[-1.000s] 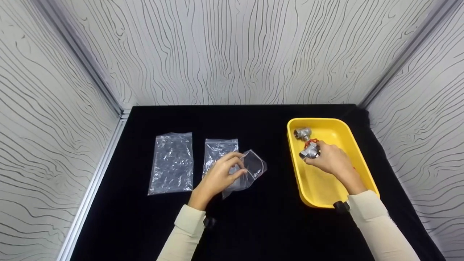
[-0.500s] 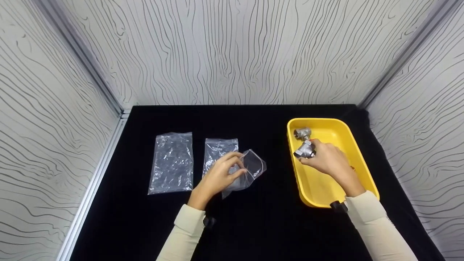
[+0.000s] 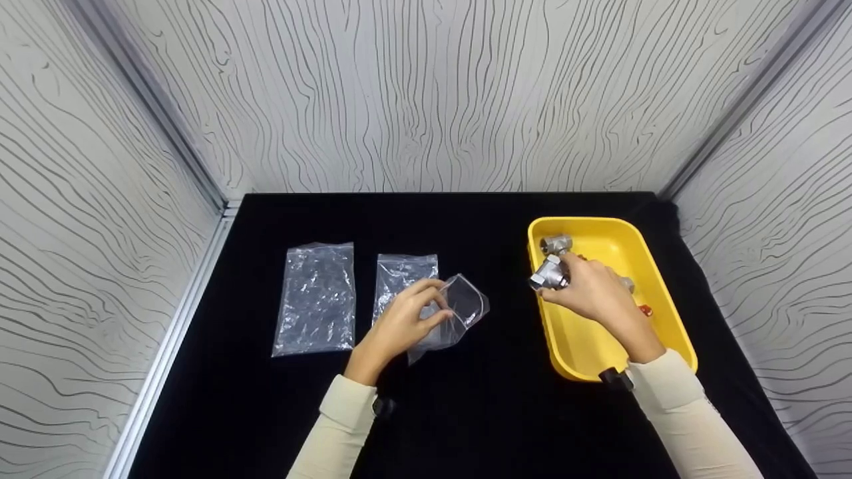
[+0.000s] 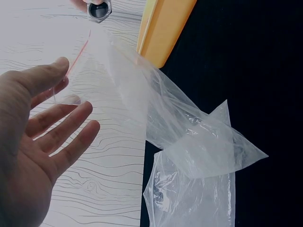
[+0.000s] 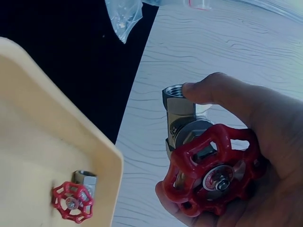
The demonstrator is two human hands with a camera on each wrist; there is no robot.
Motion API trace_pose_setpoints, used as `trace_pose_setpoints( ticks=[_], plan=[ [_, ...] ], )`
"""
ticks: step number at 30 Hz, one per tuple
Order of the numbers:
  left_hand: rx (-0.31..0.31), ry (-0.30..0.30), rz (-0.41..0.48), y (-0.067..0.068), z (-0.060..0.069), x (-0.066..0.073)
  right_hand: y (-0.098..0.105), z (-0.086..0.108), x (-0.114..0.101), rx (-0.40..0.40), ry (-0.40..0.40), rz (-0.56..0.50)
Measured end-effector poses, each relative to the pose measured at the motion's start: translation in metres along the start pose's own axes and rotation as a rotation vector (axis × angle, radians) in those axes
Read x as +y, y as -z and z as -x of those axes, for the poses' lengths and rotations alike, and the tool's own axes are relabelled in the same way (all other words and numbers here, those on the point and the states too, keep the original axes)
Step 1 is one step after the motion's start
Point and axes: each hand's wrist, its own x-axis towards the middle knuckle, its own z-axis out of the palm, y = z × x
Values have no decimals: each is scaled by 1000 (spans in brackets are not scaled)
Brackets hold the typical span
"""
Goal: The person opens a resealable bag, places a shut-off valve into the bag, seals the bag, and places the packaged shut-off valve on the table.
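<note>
My left hand [image 3: 403,320], loosely bent, pinches a clear bag [image 3: 468,303] by its rim, so its mouth gapes; my right hand [image 3: 591,287] curls round a valve [image 3: 550,271] over the yellow tray [image 3: 586,346], red handwheel [image 5: 218,182] probably steadied against my palm.

No legible text; marks on handwheel disc [image 5: 216,176] too small to read

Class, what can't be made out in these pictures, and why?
Head: lower part of the middle bag, behind left hand and open bag.
Head: part of one tray valve, behind right hand.
Left wrist: held valve, mostly cut off by top edge.
Right wrist: any lettering on the red handwheel, too small.
</note>
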Motion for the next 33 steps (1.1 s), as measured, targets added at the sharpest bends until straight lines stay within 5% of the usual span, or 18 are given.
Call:
trace_pose_setpoints(
  ticks=[19, 33],
  plan=[
    [21, -18, -6, -4, -1, 2, 4, 1, -35, 4, 64, -36],
    [-8, 24, 1, -3, -1, 2, 2, 4, -56, 66, 132, -23]
  ],
)
